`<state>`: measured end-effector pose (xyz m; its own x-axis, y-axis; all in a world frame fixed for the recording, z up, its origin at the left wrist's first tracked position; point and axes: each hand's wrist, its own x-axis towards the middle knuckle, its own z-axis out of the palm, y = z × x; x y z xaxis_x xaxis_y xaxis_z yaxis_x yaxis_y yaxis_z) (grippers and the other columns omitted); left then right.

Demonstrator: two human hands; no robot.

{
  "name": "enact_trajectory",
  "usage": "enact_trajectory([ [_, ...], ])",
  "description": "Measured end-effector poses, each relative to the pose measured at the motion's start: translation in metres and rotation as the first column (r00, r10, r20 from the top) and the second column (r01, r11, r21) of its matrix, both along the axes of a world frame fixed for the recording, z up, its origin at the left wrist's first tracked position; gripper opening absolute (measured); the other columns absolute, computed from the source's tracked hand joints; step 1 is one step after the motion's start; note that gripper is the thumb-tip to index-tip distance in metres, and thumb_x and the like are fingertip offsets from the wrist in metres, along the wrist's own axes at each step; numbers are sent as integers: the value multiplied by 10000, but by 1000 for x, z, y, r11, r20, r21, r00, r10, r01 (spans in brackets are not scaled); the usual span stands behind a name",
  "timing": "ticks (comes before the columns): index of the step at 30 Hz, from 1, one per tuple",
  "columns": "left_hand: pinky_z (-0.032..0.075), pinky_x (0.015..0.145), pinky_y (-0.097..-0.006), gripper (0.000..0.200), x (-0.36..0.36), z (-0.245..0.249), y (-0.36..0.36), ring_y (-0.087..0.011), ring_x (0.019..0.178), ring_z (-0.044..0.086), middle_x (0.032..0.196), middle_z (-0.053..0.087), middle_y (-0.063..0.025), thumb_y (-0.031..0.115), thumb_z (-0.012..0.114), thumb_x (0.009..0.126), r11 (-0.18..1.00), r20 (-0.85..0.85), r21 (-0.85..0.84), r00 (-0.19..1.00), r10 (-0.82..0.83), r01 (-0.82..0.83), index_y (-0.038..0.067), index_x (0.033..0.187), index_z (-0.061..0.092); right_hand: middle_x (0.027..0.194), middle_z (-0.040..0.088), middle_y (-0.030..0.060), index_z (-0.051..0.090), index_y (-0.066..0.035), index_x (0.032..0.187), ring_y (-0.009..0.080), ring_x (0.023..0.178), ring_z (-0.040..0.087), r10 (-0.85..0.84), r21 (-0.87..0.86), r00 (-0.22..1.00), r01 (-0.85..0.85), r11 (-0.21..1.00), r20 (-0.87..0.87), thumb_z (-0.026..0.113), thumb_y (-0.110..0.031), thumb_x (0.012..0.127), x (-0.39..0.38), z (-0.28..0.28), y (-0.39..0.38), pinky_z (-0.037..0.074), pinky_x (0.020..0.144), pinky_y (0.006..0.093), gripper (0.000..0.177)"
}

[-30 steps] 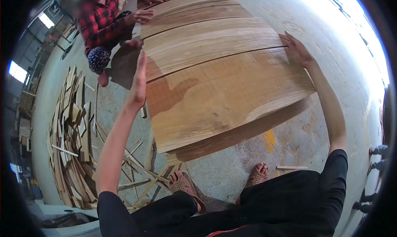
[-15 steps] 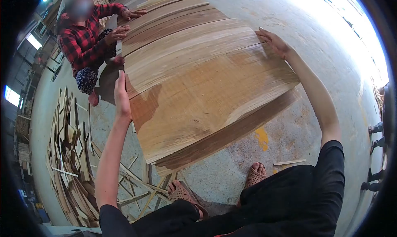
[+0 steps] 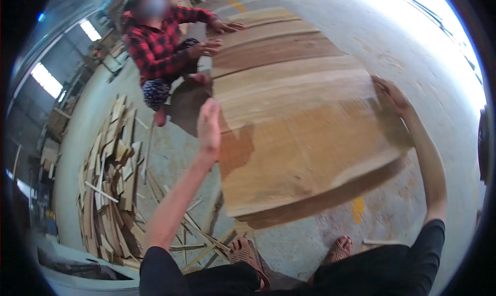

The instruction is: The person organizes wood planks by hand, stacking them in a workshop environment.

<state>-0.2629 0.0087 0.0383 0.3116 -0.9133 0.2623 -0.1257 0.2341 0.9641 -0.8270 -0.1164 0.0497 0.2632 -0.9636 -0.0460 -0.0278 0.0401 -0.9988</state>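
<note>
A stack of wide wooden boards (image 3: 299,156) lies in front of me, its planks side by side and running away from my feet. My left hand (image 3: 208,128) presses flat against the left edge of the nearest boards, fingers extended upward and slightly blurred. Against the right edge rests my right hand (image 3: 392,95), its fingers stretched out along the wood. Beyond my left hand, a crouching person in a red checked shirt (image 3: 157,50) has both hands at the left edge of the farther planks (image 3: 279,48).
Scrap wood strips (image 3: 111,177) are heaped on the floor at the left, with loose sticks (image 3: 199,234) reaching toward my left foot. A short stick (image 3: 385,242) lies near my right foot. A pale metal edge (image 3: 88,283) shows at the lower left.
The whole view has swung, so the boards, the person and the scrap heap appear farther right. Both my hands remain at the board edges.
</note>
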Motion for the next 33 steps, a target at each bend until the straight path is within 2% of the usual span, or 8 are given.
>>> enact_trajectory([
  [6,382,1128,-329,508,-8,4,4,-201,1312,511,1459,529,-146,302,554,1072,998,-240,63,970,36,-21,-50,1432,490,1378,642,52,577,-61,1439,165,1268,583,-147,-116,923,113,987,-356,460,-339,1086,-2,-3,-9,440,1081,317,464],
  [10,377,1145,-374,615,-18,34,11,-277,1350,504,1455,527,-205,392,588,1039,997,198,-80,980,16,0,-44,1453,460,1298,696,118,626,-47,1331,231,1237,628,-530,-531,636,216,820,-560,492,-365,1076,14,-8,-24,455,1054,360,429],
  [13,341,1172,-449,712,-19,59,10,-330,1384,469,1441,516,-252,494,629,986,974,824,-180,562,73,139,-16,1454,465,1266,697,160,650,-53,1268,304,1234,637,-608,-735,658,120,668,-445,568,-262,1046,97,34,-10,464,1048,391,316],
  [16,176,1245,-553,949,-37,87,29,-414,1543,210,1604,283,-319,644,575,942,970,956,172,207,-206,173,-55,1533,326,1180,716,159,669,-61,1243,311,1219,630,-350,-643,668,-253,723,-657,635,-182,1009,206,85,3,465,1059,405,266],
  [18,171,1249,-544,952,-39,70,31,-420,1547,192,1609,274,-315,639,556,954,969,926,171,308,-220,178,-61,1544,298,1443,549,233,614,-90,1348,388,1372,494,19,-346,658,-419,839,-753,596,-362,1024,282,79,-4,391,1147,457,424],
  [20,177,1248,-541,914,-42,69,40,-443,1524,232,1585,298,-329,571,570,975,972,882,159,418,-219,174,-99,1529,289,1589,390,243,517,-74,1461,419,1492,331,-109,-341,424,-522,782,-899,511,-452,1044,356,64,4,273,1222,478,562],
  [23,198,1238,-545,873,-36,58,39,-465,1483,293,1554,331,-333,499,605,971,987,638,127,753,-159,101,-122,1503,300,1645,310,219,454,-41,1510,388,1550,217,-219,-467,597,-297,833,-772,481,-481,1046,429,42,31,159,1259,487,640],
  [33,262,1213,-533,706,-31,78,41,-426,1471,328,1541,367,-281,377,676,933,972,560,213,828,-35,-103,-93,1403,438,1684,275,122,335,-98,1586,298,1561,230,-304,-444,397,-333,832,-866,580,-460,998,452,53,32,144,1259,515,733],
])
